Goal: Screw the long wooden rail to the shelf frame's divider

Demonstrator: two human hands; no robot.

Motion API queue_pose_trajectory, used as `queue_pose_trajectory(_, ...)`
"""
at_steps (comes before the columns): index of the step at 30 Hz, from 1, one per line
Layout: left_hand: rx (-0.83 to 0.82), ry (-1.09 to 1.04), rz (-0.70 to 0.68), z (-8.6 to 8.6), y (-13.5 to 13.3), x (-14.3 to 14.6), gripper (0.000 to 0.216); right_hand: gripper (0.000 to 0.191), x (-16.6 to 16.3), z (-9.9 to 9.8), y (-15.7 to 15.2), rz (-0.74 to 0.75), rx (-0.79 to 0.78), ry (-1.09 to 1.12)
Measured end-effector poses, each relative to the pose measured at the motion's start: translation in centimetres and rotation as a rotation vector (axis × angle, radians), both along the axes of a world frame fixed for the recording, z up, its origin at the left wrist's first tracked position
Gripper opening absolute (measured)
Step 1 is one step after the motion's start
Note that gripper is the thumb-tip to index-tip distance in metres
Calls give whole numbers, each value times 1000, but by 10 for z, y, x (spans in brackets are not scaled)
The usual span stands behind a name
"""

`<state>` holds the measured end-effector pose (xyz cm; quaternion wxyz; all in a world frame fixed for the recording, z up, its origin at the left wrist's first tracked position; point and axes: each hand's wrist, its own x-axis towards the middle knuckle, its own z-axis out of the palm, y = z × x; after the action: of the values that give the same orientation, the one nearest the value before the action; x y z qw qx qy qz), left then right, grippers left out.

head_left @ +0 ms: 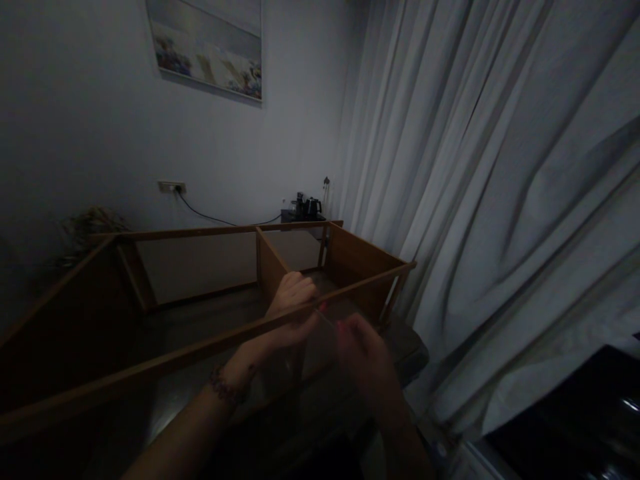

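A wooden frame (165, 363) with side panels and a middle divider (273, 257) lies in front of me. My left hand (295, 293) reaches under the front rail, and its fingers curl over it near the divider. A dark bracelet (225, 387) circles the left wrist. To the right of the rail, my right hand (365, 350) is closed in a pinch and blurred by motion. A thin pale strand-like piece (327, 319) stretches between the right fingertips and the left hand at the rail. What it is exactly is too faint to make out.
A long curtain (425, 147) hangs close on the right. Behind the frame, a black kettle (313, 207) stands on a small dark table. A cord runs to the wall socket (171, 187). A glossy black surface (575, 413) is at lower right; a dried plant (95, 223) is at left.
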<state>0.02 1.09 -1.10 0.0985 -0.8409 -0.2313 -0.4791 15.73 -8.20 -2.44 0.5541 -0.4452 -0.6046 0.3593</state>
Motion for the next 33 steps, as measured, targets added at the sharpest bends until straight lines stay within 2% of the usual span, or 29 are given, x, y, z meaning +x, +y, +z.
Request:
queue_pose_trajectory(2,-7,2,16,0,0,0,16,31,0,1,0,-91,115,-83)
queue_pose_trajectory(6,-9,0,-1,0,0,-1,16,10,-2,5,-2,-361,621,-406)
queue_pose_trajectory(9,-20,-7,-12,0,-1,-1,16,11,-1,8,-2,-405,876,-582)
queue_pose_trajectory(12,-11,-12,-17,0,0,-1,16,10,0,6,-2,-356,859,-504)
queue_pose_trajectory(14,-13,-13,-18,0,0,-1,16,14,0,3,-4,-256,704,-353)
queue_pose_trajectory(18,-43,-5,-24,0,-1,-1,15,36,-5,0,-5,-107,299,-41)
queue_pose_trajectory(20,-42,-6,-22,0,-1,-2,16,41,-9,0,-4,-63,208,52)
queue_pose_trajectory(23,-25,-10,-23,0,0,-1,18,32,-14,1,-2,-25,172,110)
queue_pose_trajectory(25,-15,-13,-25,-1,0,-1,19,23,-16,-1,-3,-44,194,102)
queue_pose_trajectory(27,-14,-15,-25,-1,1,-1,18,20,-16,-3,-4,-107,279,6)
queue_pose_trajectory(31,-23,-11,-22,-5,3,-1,15,21,-8,-5,-4,-327,672,-447)
queue_pose_trajectory(33,-23,-12,-23,-6,4,-2,15,26,-3,-3,-3,-357,802,-639)
